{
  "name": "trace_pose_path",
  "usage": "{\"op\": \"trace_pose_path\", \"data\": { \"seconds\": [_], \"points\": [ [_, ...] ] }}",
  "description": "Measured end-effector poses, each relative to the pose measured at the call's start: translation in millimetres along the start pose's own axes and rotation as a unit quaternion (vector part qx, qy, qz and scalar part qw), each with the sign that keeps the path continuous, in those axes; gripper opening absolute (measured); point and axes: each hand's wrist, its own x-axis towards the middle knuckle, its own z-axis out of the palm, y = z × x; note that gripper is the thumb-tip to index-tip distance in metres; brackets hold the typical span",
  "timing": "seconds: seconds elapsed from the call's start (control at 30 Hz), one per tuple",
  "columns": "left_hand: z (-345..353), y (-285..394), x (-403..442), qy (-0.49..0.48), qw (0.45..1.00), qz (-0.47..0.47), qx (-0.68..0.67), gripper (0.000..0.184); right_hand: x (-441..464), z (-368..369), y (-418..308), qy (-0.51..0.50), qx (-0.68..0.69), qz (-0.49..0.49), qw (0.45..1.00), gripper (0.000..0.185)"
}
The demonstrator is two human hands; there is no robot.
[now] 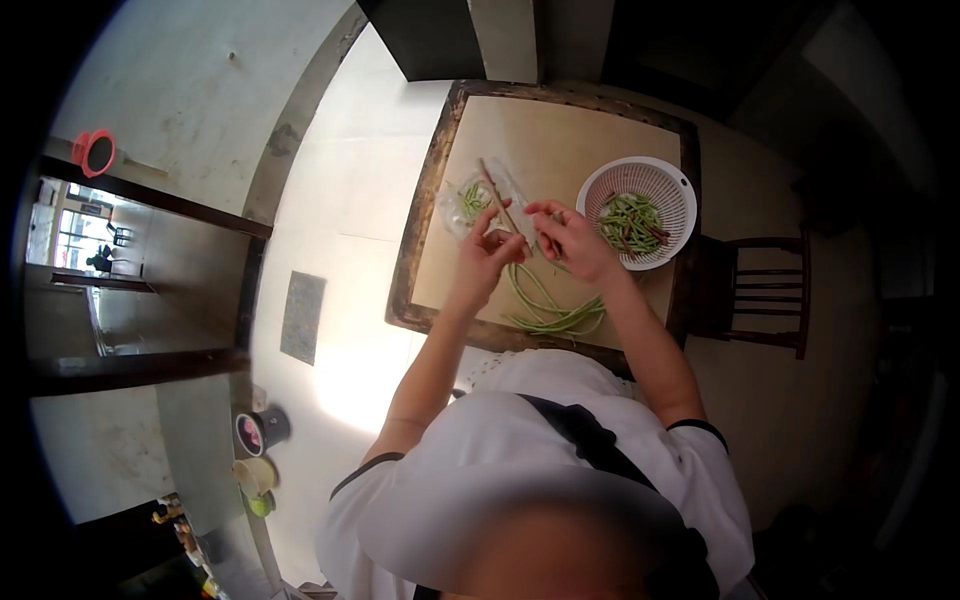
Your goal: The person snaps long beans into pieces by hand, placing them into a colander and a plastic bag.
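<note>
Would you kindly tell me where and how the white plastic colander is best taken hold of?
I'd grip the white plastic colander two-handed, at opposite sides of its rim, probably coming from the person's side of the table. It stands upright with its round rim bare, while the bean pieces lie lower inside, out of the grip's way.

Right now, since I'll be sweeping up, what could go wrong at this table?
The long beans lie close to the near edge of the table, so a nudge might drag some off. The colander sits by the right edge, so a bump could perhaps tip it and spill the bean pieces.
</note>
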Motion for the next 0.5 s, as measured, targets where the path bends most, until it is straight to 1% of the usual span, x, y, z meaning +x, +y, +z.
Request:
{"op": "trace_pose_path", "data": {
  "seconds": [0.03,0.1,0.13,0.17,0.23,0.27,0.33,0.37,0.43,0.5],
  "points": [
    [2.4,-1.1,-1.7,0.001,1.000,0.000,0.001,0.043,-2.1,6.0,-1.4,-0.001,0.000,0.000,1.000,0.013],
    [6.2,-4.5,-2.3,-0.027,0.999,0.008,0.023,0.051,-6.5,21.8,-5.3,-0.034,-0.126,-0.006,0.991,0.015],
    [1.7,-6.4,-2.6,-0.041,0.998,-0.005,0.054,0.053,-6.4,22.0,-3.3,-0.019,-0.154,-0.012,0.988,0.015],
    [1.2,-5.2,-2.6,-0.041,0.998,-0.004,0.054,0.053,-6.1,19.4,0.6,-0.019,-0.154,-0.012,0.988,0.015],
    [0.9,-1.9,-2.2,-0.039,0.997,0.010,0.059,0.043,-6.2,15.7,6.1,0.022,-0.207,-0.033,0.978,0.015],
    [-1.5,0.6,-0.1,-0.038,0.997,0.010,0.059,0.043,-8.2,16.0,6.9,0.021,-0.207,-0.032,0.978,0.015],
    [-7.5,5.4,6.6,0.009,0.998,-0.060,-0.016,0.027,-14.7,23.1,2.4,0.052,-0.347,-0.025,0.936,0.016],
    [-9.4,2.6,7.6,0.010,0.998,-0.060,-0.017,0.027,-14.1,21.9,8.1,0.051,-0.348,-0.025,0.936,0.016],
    [-12.6,-3.8,9.7,0.004,0.998,-0.038,-0.051,0.016,-12.0,19.8,20.0,0.046,-0.348,-0.110,0.930,0.016],
    [-11.5,-2.8,9.2,0.001,0.998,-0.037,-0.048,0.015,-15.9,22.3,21.8,0.052,-0.335,-0.106,0.935,0.015]
  ]
}}
